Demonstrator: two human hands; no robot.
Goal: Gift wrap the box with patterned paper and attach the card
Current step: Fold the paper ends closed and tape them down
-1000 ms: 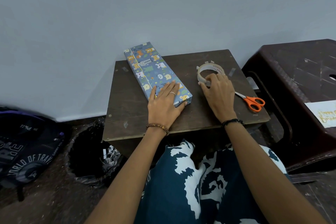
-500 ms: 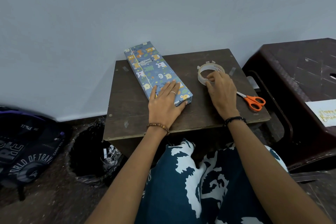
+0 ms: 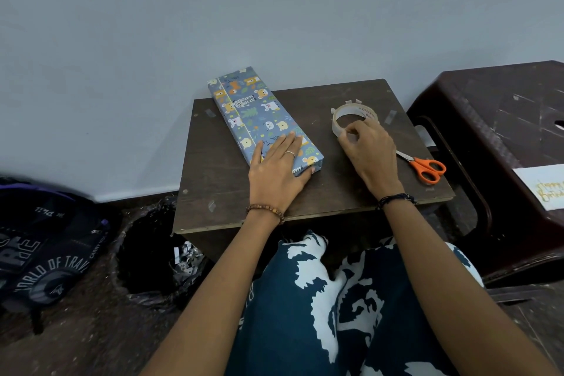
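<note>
Against a grey wall, the table (image 3: 232, 192) carries the wrapped box (image 3: 259, 113) at its far-left edge, flat left hand (image 3: 274, 171) pressing it; right hand (image 3: 366, 149) pinches the tape roll (image 3: 338, 119), whose strip may fold onto itself.

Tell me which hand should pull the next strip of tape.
Right. The right hand already pinches the tape roll, while the left hand lies flat holding down the wrapped box.
</note>
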